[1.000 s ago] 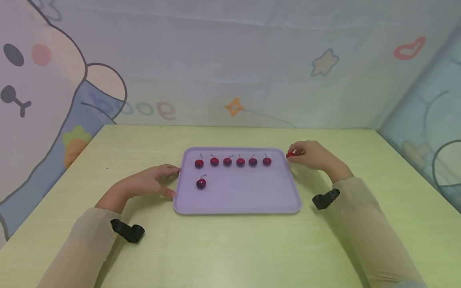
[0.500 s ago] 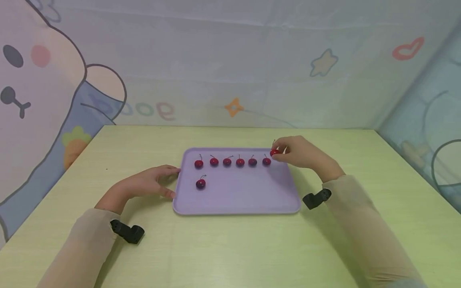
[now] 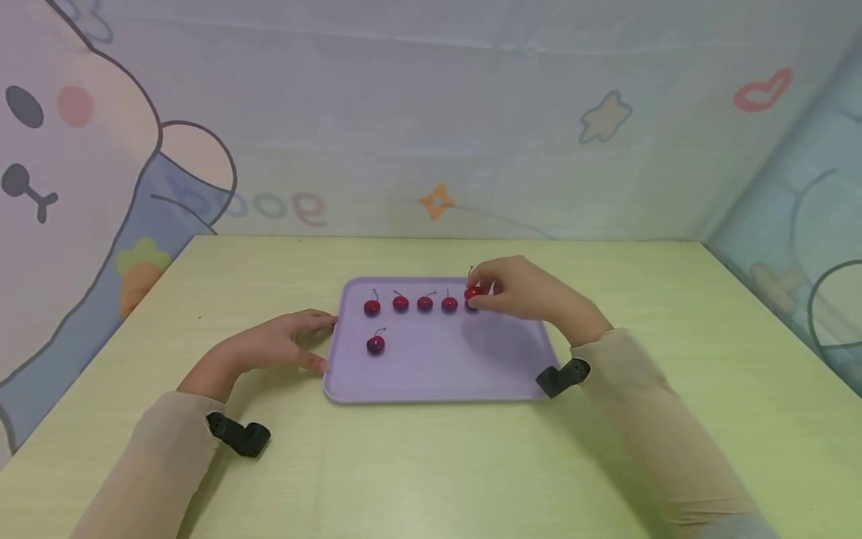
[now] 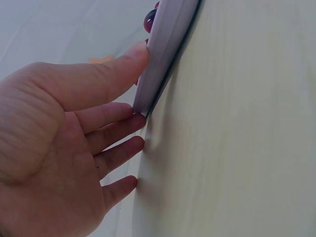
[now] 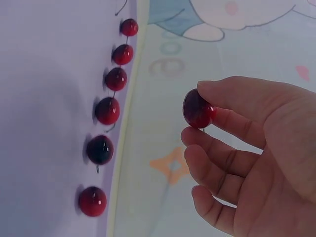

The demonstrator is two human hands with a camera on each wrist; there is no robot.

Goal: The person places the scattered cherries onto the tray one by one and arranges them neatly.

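At left edge of tray (image 3: 444, 382), left hand (image 3: 272, 346) was laid with fingers relaxed and spread, thumb against tray rim, steadying it. Left of tray centre, lone cherry (image 3: 376, 343) was set as start of near row. Along far edge of tray, cherry row (image 3: 425, 303) was lined up. Above right part of that row, held cherry (image 3: 474, 291) was pinched by right hand (image 3: 521, 292) between thumb and fingertips. Step judged: carrying toward tray's near row. Next move calls for lowering beside lone cherry, gentle release, roll avoided.
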